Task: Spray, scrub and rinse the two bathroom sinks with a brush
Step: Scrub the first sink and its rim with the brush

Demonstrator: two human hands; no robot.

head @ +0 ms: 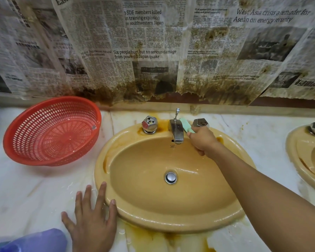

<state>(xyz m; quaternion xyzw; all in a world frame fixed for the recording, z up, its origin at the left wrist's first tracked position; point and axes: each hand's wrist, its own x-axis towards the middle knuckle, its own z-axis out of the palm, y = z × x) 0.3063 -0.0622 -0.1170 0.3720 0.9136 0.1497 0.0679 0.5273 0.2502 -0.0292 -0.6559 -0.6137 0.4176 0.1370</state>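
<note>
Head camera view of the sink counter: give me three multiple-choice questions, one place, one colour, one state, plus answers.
1. Where is the red plastic mesh basket relative to the yellow oval ceramic sink? A inside it; B on the marble counter to its left; C to its right.
2. What colour is the small plastic scrub brush held by the right hand? A pale green; B blue; C black.
3. How is the left hand? A gripping a tap knob; B a closed fist; C flat on the counter, fingers spread.
Answers: B, the basket sits left of the sink's rim; A, its green head shows above the hand; C, it holds nothing.
</note>
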